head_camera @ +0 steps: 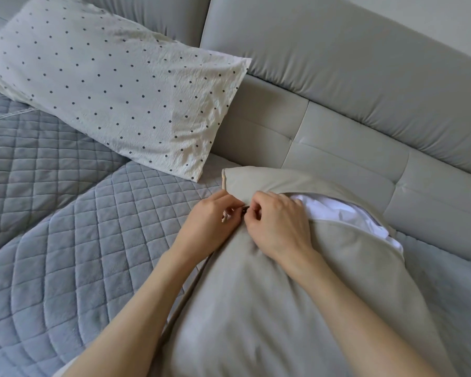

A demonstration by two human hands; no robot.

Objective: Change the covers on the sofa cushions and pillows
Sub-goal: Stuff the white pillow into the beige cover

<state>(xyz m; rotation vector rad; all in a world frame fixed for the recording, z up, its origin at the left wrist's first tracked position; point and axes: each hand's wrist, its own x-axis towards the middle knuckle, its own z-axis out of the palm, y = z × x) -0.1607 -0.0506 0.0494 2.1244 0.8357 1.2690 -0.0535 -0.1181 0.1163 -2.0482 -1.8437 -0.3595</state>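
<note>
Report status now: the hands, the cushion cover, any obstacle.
Left hand pinches beige cover edge; right hand pinches dark zipper pull. Cover open, white insert showing. Dotted pillow apart, no obstacle.

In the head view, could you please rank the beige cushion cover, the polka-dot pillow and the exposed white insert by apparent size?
1. beige cushion cover, though nearness to the camera enlarges it.
2. polka-dot pillow, partly cut off at the frame edge.
3. white insert, only a strip showing.

Two pillows — one polka-dot pillow [114, 85], one beige cushion [297, 281] — and two hands.
</note>
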